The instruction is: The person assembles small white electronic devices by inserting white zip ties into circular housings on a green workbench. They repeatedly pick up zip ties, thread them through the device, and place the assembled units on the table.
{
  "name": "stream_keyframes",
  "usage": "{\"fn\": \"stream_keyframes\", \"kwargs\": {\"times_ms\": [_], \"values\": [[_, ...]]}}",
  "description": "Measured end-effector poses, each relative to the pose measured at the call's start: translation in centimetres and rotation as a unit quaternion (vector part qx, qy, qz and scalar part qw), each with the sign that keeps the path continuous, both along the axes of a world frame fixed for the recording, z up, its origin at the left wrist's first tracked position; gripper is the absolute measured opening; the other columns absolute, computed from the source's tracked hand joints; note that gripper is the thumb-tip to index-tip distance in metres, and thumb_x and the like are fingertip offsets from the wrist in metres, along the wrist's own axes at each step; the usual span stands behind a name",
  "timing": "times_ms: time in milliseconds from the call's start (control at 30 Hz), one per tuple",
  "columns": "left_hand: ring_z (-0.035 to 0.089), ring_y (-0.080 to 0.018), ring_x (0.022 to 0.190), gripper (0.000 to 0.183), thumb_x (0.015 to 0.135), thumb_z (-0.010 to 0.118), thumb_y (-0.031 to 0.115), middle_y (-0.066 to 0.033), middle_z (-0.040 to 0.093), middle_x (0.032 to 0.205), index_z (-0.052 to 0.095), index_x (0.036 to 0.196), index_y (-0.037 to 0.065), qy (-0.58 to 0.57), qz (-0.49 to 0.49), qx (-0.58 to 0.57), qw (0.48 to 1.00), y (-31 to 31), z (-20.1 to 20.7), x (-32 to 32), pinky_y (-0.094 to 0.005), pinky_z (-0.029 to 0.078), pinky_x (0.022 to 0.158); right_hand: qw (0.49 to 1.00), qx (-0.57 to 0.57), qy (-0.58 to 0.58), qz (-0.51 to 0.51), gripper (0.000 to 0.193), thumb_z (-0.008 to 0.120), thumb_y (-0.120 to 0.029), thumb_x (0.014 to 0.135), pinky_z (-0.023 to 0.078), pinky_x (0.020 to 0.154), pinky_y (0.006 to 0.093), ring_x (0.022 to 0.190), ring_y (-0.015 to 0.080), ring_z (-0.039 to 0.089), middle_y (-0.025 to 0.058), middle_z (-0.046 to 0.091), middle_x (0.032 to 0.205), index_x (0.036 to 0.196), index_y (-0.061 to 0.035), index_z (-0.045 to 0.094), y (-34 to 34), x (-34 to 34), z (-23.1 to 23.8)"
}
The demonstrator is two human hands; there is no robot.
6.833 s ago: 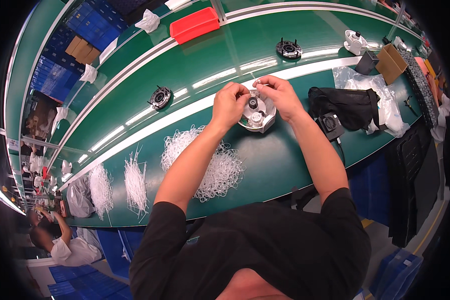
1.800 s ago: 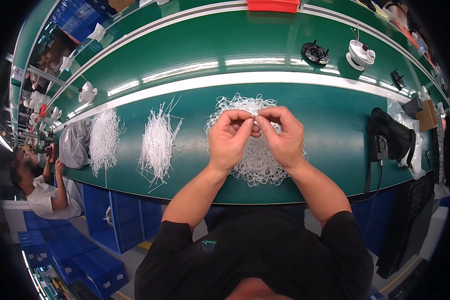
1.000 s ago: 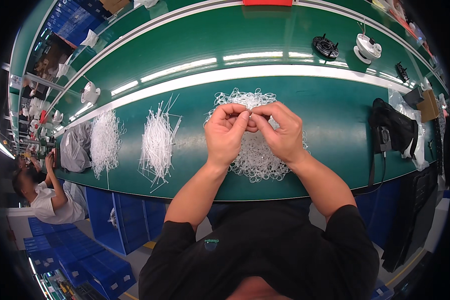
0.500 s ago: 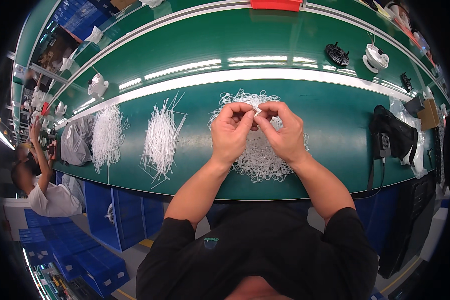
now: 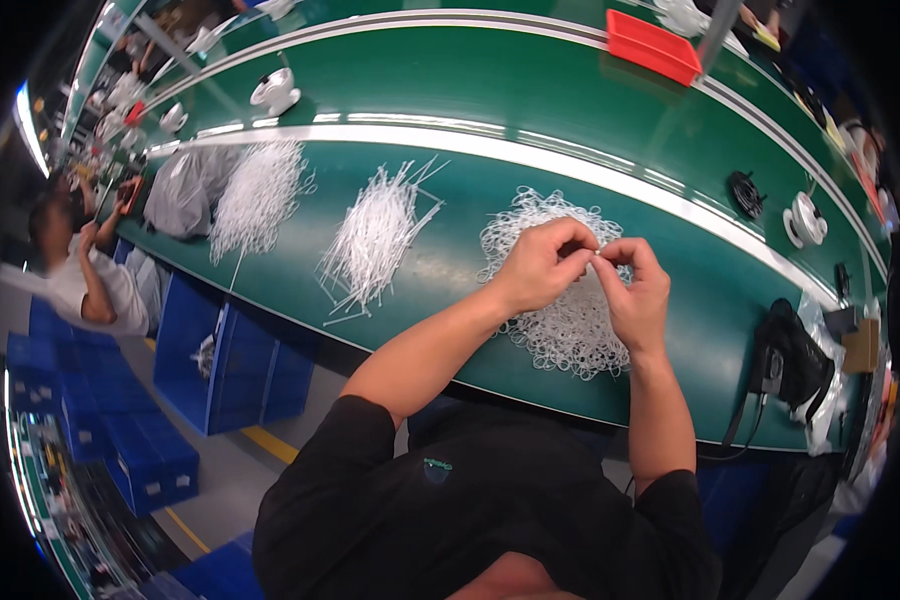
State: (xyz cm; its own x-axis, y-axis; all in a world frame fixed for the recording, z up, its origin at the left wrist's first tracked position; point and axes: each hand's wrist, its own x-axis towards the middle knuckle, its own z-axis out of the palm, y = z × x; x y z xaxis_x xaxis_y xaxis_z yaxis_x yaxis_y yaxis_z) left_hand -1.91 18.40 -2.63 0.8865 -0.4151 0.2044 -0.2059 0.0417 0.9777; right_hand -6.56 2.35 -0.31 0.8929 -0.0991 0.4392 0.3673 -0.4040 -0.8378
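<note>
Both my hands meet over a pile of white looped cable ties (image 5: 570,345) on the green worktable. Fingertips of my left hand (image 5: 550,265) are pinched together against those of my right hand (image 5: 638,300). Between them shows a tiny white bit of what looks like a cable tie (image 5: 597,253); the fingers hide most of it. Left of the hands lies a heap of straight white cable ties (image 5: 375,230). Farther left is another heap of white ties (image 5: 260,200).
A grey plastic bag (image 5: 180,195) lies at the table's left end. Behind a white rail stand white round housings (image 5: 805,220) and a black round part (image 5: 745,193). A red tray (image 5: 653,45) is at the back. A black bag (image 5: 785,350) lies right. Someone (image 5: 90,270) works at far left.
The view has turned, so the table now slants down to the right. My hands stay fingertip to fingertip over the looped pile; the right hand is more upright.
</note>
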Motion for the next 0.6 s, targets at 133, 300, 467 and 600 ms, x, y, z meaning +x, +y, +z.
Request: {"fn": "stream_keyframes", "kwargs": {"times_ms": [133,300,467,600], "values": [[0.062,-0.0082,0.074,0.01,0.09,0.063,0.003,-0.0042,0.067,0.088,0.064,0.099,-0.001,-0.026,-0.017,0.049,0.998,0.4,-0.1,0.4,-0.0243,0.052,0.064,0.999,-0.037,0.004,0.013,0.009,0.07,-0.001,0.084,0.051,0.071,0.0286,0.073,0.0154,0.063,0.0087,0.068,0.081,0.09,0.0009,0.063,0.0,-0.2,0.1],[0.061,-0.0081,0.075,0.01,0.088,0.067,0.007,-0.0029,0.068,0.086,0.067,0.095,0.001,-0.157,0.028,0.105,0.982,0.7,1.2,0.3,-0.0251,0.051,0.065,1.0,-0.026,-0.002,0.006,0.012,0.072,-0.002,0.083,0.051,0.071,0.0306,0.072,0.0173,0.063,0.0083,0.067,0.081,0.09,0.0,0.062,0.1,-0.1,-0.1],[0.062,-0.0109,0.071,0.012,0.087,0.07,0.012,-0.0052,0.069,0.082,0.069,0.094,0.003,-0.144,0.143,0.162,0.966,4.1,2.2,4.1,-0.0274,0.051,0.065,0.989,-0.127,-0.073,-0.032,0.016,0.075,-0.005,0.08,0.048,0.079,0.0358,0.079,0.0244,0.061,0.0078,0.065,0.086,0.09,-0.0036,0.062,-0.6,0.1,-0.9],[0.069,-0.0312,0.076,0.018,0.084,0.069,0.02,-0.0159,0.071,0.082,0.069,0.088,0.003,-0.17,0.298,0.424,0.838,11.6,2.3,10.8,-0.0383,0.054,0.069,0.971,-0.173,-0.143,-0.077,0.016,0.075,-0.005,0.078,0.046,0.086,0.0405,0.09,0.028,0.059,0.0074,0.063,0.094,0.089,-0.0064,0.063,-0.2,0.1,-0.7]]}}
